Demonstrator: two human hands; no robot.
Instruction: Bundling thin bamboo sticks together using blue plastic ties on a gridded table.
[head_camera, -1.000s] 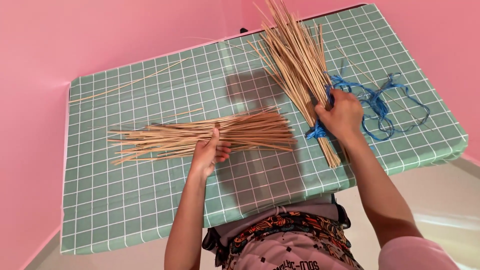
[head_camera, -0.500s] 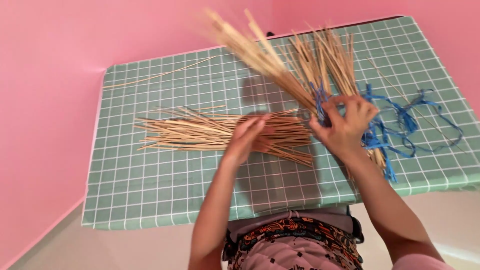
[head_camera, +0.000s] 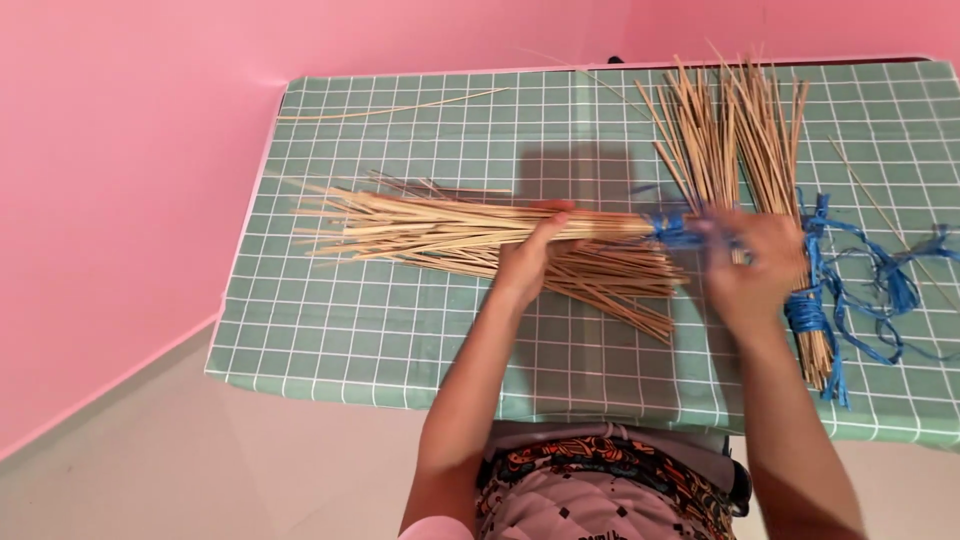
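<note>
A bundle of thin tan sticks lies crosswise on the green checked tablecloth, bound with blue string near its right end. It rests on a looser layer of sticks. My left hand curls over the middle of the bundle. My right hand, blurred by motion, grips the bundle's stub end just right of the blue binding. A second stick bundle lies pointing away from me behind my right hand, with a blue string wrap near its close end.
Loose blue string trails over the table's right side. A single long stick lies at the far left corner, another thin one at the right. Pink walls close in the left and back; the table's near edge is at my waist.
My right hand swung the blue-tied bundle down from upright to lie flat across the loose sticks. My left hand shifted onto it. The view moved right.
</note>
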